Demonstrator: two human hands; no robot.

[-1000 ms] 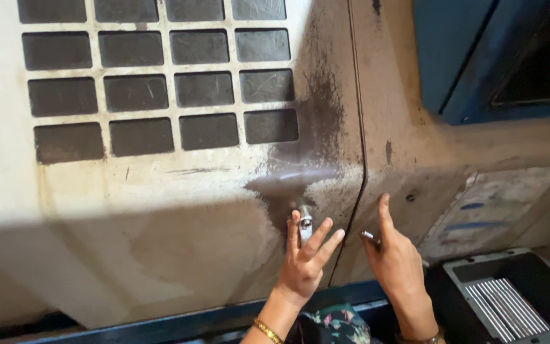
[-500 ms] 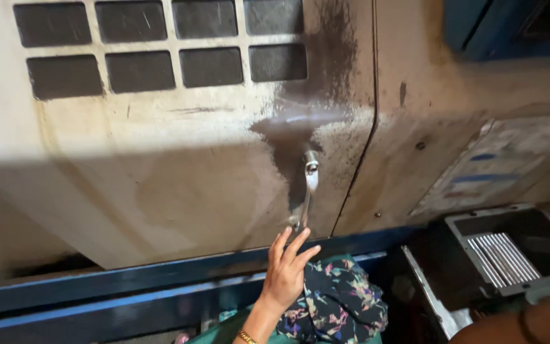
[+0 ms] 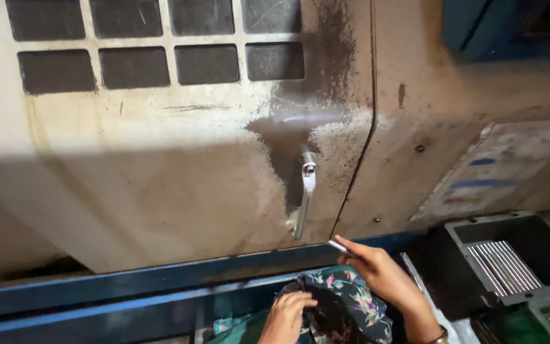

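Thin metal rod [image 3: 338, 246], perhaps a key, pinched between thumb and forefinger of right hand [image 3: 383, 277], tip pointing left toward the base of the door handle [image 3: 305, 194]. Low in the scene, near centre, just right of and below the handle's lower end, not touching it. Looks light, stiff and smooth; probably slippery in a fingertip hold, so better gripped further back along the shaft, close to the hand. Only a short length showing, the rest hidden in the fingers.

Left hand [image 3: 286, 315] lower and nearer, fingers curled down onto a floral cloth [image 3: 351, 299], pressing or bunching it; soft, limp, easy to gather anywhere.

Handle silvery, long, hanging slightly tilted on a grimy beige door [image 3: 160, 185], dark soot around it. Dark square vents [image 3: 135, 67] far left above. Blue rail [image 3: 128, 280] running along the bottom. Grey tray [image 3: 510, 255] with ribbed metal inside at near right.
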